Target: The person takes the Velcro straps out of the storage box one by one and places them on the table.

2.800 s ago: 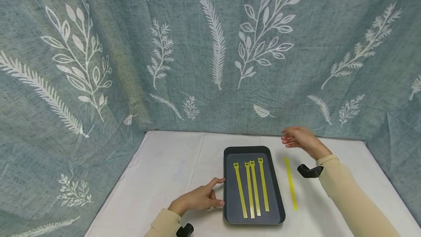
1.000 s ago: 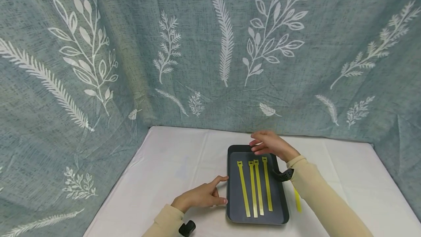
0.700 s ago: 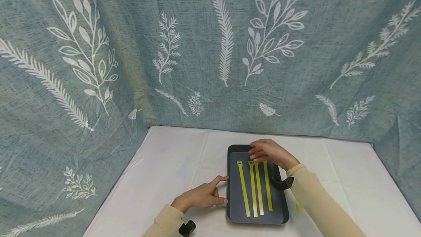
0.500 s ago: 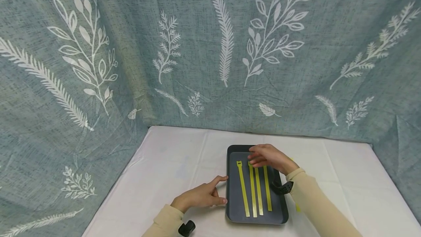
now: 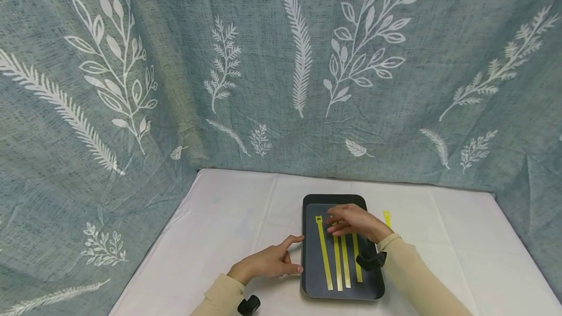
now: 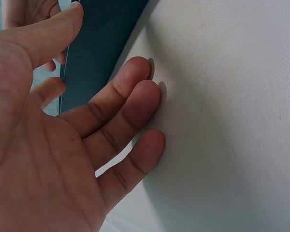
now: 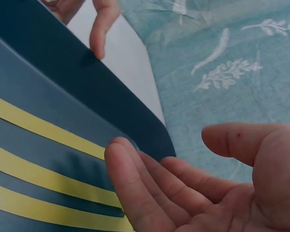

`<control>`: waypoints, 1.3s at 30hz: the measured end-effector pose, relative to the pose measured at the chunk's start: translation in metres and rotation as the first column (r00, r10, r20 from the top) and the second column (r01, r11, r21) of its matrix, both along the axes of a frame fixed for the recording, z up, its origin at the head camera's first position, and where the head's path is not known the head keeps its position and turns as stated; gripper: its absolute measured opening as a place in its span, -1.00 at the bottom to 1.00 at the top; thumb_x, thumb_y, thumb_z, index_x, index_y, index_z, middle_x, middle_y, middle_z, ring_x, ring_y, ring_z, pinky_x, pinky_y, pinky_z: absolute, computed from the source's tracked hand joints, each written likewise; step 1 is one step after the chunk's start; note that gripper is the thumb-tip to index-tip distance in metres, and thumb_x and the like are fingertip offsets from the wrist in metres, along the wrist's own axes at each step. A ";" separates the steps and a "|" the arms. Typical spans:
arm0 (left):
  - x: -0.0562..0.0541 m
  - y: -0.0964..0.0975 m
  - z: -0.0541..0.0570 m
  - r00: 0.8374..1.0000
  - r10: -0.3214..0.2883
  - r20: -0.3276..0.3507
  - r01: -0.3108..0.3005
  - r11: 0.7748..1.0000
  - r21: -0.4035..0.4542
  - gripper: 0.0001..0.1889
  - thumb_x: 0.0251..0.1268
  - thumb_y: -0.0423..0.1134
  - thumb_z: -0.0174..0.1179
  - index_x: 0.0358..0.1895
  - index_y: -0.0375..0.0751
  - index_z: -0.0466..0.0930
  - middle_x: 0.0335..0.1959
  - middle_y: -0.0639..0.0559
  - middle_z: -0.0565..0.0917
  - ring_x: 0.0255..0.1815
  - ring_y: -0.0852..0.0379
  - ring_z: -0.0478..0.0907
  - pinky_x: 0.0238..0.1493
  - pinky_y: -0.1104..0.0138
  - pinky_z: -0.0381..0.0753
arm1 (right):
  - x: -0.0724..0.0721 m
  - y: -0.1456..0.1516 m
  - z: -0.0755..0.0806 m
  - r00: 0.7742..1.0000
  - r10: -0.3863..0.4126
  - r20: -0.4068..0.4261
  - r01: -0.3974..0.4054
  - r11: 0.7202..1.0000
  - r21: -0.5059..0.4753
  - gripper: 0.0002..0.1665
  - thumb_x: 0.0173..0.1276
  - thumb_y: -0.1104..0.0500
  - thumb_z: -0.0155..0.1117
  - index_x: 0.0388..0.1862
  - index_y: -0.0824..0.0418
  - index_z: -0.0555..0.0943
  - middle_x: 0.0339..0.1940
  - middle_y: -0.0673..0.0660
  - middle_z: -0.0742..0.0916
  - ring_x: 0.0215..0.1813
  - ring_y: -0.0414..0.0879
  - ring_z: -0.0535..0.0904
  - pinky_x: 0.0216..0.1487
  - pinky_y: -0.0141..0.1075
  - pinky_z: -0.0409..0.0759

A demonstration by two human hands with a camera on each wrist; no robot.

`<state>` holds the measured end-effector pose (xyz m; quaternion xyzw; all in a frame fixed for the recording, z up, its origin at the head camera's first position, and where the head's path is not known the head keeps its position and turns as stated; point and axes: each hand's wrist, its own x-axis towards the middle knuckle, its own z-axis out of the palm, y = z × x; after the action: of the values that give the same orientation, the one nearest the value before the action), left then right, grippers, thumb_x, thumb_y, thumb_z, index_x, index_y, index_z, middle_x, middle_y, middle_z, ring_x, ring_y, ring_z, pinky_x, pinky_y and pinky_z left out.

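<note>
A dark grey tray (image 5: 311,262) holds several flat yellow cable ties (image 5: 325,257), laid lengthwise with their slotted heads at the far end. My left hand (image 5: 269,261) touches the tray's left rim with index finger and thumb; its other fingers curve loosely in the left wrist view. Over the ties' far ends hovers my right hand (image 5: 357,221), fingers extended and relaxed, hiding some of the heads. In the right wrist view nothing sits between its thumb and fingers, and the fingertips (image 7: 117,152) appear close to the ties; contact cannot be made out.
Another yellow cable tie (image 5: 387,217) lies on the white table cover (image 5: 246,208) right of the tray, mostly hidden by my right arm. A blue-green leaf-patterned curtain (image 5: 263,87) stands behind and to the left. A black band (image 5: 372,260) is on my right wrist.
My right hand has come from right of the tray to above it, then moved nearer along the ties. The left hand stays at the rim. The ties look unmoved.
</note>
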<state>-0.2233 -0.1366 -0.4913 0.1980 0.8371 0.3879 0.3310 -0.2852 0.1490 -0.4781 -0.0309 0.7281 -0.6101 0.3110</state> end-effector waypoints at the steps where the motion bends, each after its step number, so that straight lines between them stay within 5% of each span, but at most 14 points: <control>1: 0.000 0.000 0.000 1.000 0.000 0.000 0.000 1.000 -0.001 -0.21 0.37 -0.03 0.34 0.58 0.12 0.14 -0.47 0.06 0.66 -0.51 0.18 0.51 -0.35 0.37 0.43 | 0.001 0.000 -0.001 1.000 0.006 -0.002 -0.006 1.000 0.004 -0.26 0.61 -0.01 0.07 0.49 0.51 0.27 0.26 0.48 0.62 -0.04 -0.02 0.77 0.03 -0.12 0.72; 21: 0.000 -0.001 -0.001 1.000 0.001 0.017 -0.001 1.000 0.005 -0.21 0.37 -0.03 0.33 0.58 0.15 0.14 -0.45 0.05 0.67 -0.51 0.17 0.51 -0.35 0.36 0.43 | 0.014 -0.017 -0.009 0.997 0.044 0.066 -0.047 0.997 0.055 -0.29 0.64 0.02 -0.01 0.50 0.52 0.22 0.26 0.44 0.62 0.02 0.13 0.76 -0.03 -0.11 0.73; 39: 0.001 -0.002 0.001 1.000 -0.004 0.017 0.004 1.000 0.019 -0.23 0.37 -0.03 0.33 0.57 0.13 0.16 -0.48 0.01 0.67 -0.51 0.20 0.50 -0.34 0.38 0.42 | 0.019 -0.042 -0.017 0.994 0.042 0.103 -0.041 0.999 -0.013 -0.32 0.60 0.01 0.04 0.45 0.50 0.31 0.22 0.40 0.61 0.01 0.07 0.74 0.01 -0.08 0.72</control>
<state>-0.2227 -0.1384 -0.4907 0.1996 0.8302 0.3968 0.3370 -0.2662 0.1067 -0.4948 -0.0161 0.7070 -0.6082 0.3605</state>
